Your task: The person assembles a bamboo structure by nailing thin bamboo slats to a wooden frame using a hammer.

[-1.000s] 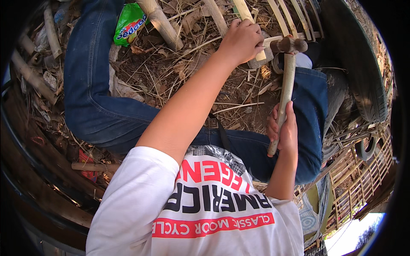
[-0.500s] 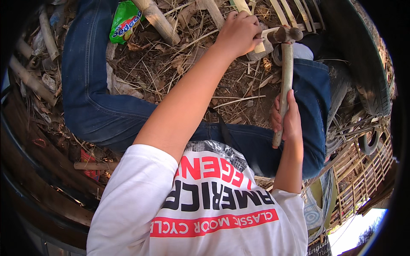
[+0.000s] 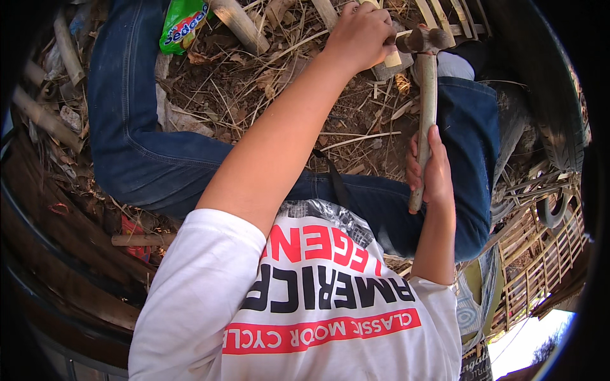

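Observation:
My right hand [image 3: 431, 166] is wrapped round the lower part of the wooden handle of a hammer [image 3: 427, 95]. Its rusty metal head is up, close beside my left hand [image 3: 361, 35]. The fingers of my left hand are closed round a pale bamboo strip [image 3: 393, 59], whose end sticks out below them. Under that end lies a grey block [image 3: 386, 71], partly hidden by the strip and my hand. Whether the hammer head touches the strip is hard to tell.
My jeans-clad legs [image 3: 171, 162] frame ground covered with dry leaves and straw. A green plastic packet [image 3: 183, 25] and bamboo poles [image 3: 240, 26] lie at the far side. Black tyres [image 3: 540, 82] and a bamboo lattice [image 3: 540, 254] are on the right.
The view has shifted slightly. The hammer head has come a little nearer my left hand, and the strip's end shows at a different angle. Both grips are unchanged.

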Available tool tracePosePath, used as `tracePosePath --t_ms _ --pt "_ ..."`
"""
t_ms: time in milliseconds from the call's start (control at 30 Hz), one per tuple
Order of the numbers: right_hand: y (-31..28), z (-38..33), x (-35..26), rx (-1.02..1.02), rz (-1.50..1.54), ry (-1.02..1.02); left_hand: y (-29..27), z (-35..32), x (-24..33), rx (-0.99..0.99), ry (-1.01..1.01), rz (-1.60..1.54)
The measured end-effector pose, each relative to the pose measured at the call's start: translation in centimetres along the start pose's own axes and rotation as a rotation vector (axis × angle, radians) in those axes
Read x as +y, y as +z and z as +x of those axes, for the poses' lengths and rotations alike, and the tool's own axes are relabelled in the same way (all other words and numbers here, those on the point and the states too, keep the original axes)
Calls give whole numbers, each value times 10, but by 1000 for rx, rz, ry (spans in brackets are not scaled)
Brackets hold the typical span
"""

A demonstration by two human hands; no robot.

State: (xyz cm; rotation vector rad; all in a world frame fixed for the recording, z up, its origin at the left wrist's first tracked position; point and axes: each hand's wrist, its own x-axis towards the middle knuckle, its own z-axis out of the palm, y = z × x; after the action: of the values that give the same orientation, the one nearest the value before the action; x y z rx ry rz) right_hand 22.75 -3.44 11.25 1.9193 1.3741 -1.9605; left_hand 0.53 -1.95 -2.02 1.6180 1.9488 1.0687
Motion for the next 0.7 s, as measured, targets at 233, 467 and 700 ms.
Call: tracePosePath --t_ms 233,467,700 --pt "4 2 -12 41 -34 31 -1 1 -3 119 40 -11" --pt "-4 -1 -14 -9 136 29 -15 3 6 -104 30 5" --pt "-12 -4 -12 -14 197 -19 -33 -7 12 -260 83 67"
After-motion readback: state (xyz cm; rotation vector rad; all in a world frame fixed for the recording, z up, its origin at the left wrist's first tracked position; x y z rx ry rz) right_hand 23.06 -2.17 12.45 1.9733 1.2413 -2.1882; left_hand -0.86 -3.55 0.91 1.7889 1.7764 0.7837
